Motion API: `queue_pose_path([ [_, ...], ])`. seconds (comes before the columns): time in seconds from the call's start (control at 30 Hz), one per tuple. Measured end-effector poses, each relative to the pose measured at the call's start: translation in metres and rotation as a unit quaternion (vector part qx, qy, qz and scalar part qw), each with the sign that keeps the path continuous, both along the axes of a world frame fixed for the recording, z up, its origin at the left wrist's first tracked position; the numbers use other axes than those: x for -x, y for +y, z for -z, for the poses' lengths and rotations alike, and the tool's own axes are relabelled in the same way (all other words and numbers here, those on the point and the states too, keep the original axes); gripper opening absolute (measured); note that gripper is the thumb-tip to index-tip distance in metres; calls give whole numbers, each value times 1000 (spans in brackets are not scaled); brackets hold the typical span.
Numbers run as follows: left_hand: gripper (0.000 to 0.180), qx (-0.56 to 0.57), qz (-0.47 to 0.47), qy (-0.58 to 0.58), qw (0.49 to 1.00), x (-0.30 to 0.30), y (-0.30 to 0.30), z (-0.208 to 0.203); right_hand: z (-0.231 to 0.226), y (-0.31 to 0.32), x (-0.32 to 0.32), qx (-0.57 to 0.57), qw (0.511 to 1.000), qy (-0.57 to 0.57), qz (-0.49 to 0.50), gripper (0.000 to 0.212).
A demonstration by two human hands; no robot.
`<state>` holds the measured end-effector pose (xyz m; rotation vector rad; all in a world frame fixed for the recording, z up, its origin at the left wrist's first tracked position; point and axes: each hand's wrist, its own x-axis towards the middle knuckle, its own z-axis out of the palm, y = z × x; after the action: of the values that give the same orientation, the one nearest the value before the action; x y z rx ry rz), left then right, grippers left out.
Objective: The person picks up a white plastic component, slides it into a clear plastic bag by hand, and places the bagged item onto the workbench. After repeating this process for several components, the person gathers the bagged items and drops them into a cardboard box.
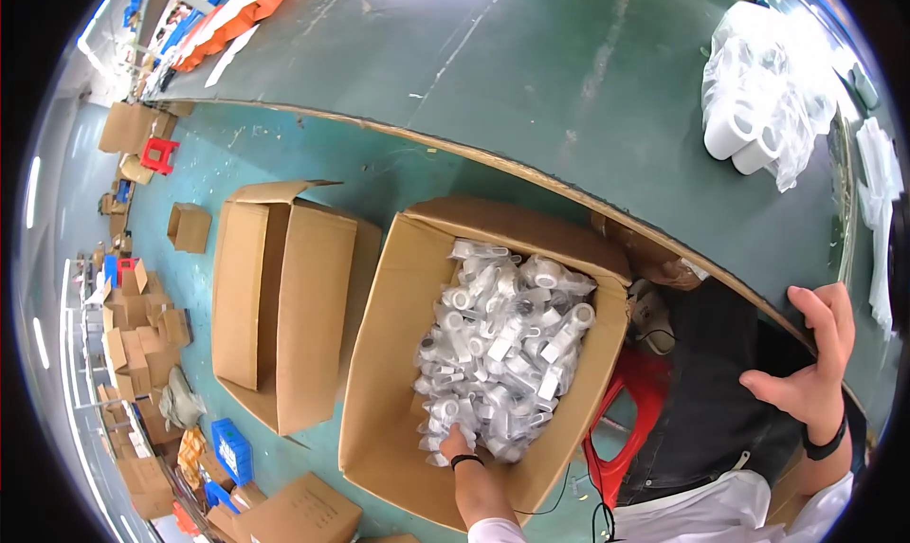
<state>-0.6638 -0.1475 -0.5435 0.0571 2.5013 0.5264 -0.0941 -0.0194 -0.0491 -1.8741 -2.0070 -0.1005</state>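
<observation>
A large open cardboard box [379,391] stands on the floor in front of me, holding a heap of white plastic parts in clear bags [502,344]. My left hand [457,443] reaches down into the near part of this heap. Its fingers are mostly hidden among the bags, so I cannot tell whether they grip one. At the right, my right hand [813,349] is at the table's edge, thumb apart from the fingers and nothing in it. More white parts in clear plastic wrapping [754,107] lie on the green table [531,79].
Left of the box stands another open cardboard box [313,306]. A red stool [630,410] is beside my legs. Stacked cartons [142,353], a blue crate [232,451] and a closed carton [299,513] line the left side. Orange bins [237,22] sit at the table's far left.
</observation>
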Motion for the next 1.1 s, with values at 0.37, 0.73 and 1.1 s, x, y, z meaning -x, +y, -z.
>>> queue_pose_path([
  [0.37, 52, -27, 90, -13, 995, 13, 15, 19, -2, -1, -4, 30, 999, -1, -27, 95],
  [0.73, 36, -178, 229, 133, 948, -40, 56, -90, -16, 8, 6, -36, 999, 8, -28, 77],
  [1.1, 16, -575, 430, 83, 691, -314, 157, -439, 0, -30, -22, -75, 920, 378, -73, 30],
])
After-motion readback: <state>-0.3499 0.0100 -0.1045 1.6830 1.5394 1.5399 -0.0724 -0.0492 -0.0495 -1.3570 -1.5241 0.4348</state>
